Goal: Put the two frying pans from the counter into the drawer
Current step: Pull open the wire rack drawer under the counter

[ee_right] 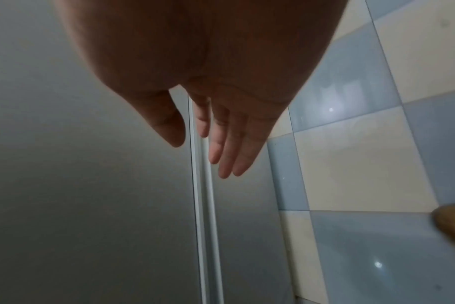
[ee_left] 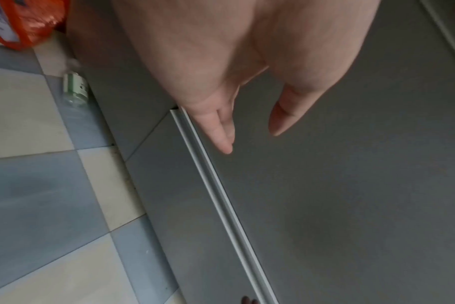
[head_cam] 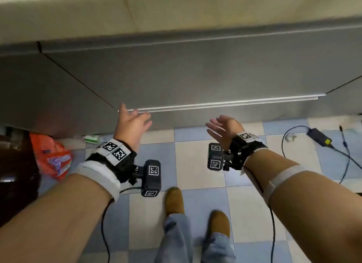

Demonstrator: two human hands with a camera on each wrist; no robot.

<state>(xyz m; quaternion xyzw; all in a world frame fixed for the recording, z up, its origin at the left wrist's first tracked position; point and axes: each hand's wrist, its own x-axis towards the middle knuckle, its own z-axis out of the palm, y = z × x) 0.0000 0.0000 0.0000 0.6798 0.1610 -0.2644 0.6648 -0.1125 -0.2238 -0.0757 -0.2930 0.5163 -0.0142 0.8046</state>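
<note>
A grey drawer front (head_cam: 195, 74) fills the cabinet below the counter, closed, with a pale metal handle rail (head_cam: 225, 102) along its lower edge. My left hand (head_cam: 135, 117) hovers open at the rail's left end, fingers straight and holding nothing; in the left wrist view the fingers (ee_left: 221, 131) lie just beside the rail (ee_left: 221, 195). My right hand (head_cam: 223, 125) is open too, lower and in front of the panel under the rail, apart from it; its fingers (ee_right: 229, 148) show next to the rail (ee_right: 205, 205). No frying pan is in view.
A beige countertop edge (head_cam: 176, 12) runs above the cabinet. On the blue-and-white tiled floor (head_cam: 205, 168) lie an orange bag (head_cam: 52, 155) at left, a small bottle (head_cam: 92, 138) by the plinth, and a black adapter (head_cam: 319, 136) with cables at right. My brown shoes (head_cam: 174, 202) stand below.
</note>
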